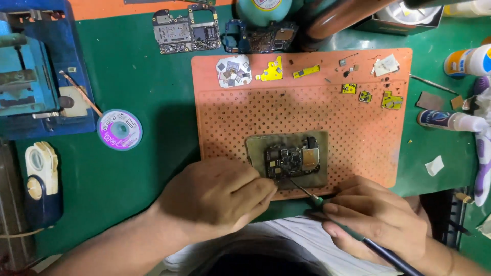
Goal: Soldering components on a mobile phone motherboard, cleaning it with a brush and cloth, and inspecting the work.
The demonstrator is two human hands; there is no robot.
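Observation:
A small dark phone circuit board [292, 159] lies on a grey-green pad [255, 148] set on an orange perforated mat [286, 110]. My right hand [378, 217] holds a thin dark tool with a green collar [319, 201]; its metal tip reaches up-left to the board's lower edge. My left hand [217, 197] rests at the mat's near left corner, fingers curled and touching the board's lower-left edge; whether it pinches a small tool is hidden.
Small chips and yellow shield pieces [271, 71] lie along the mat's far strip. Two more boards [186, 30] sit on the green table behind. A spool [119, 129] and a blue fixture [36, 76] are at left; bottles and tubes [452, 120] at right.

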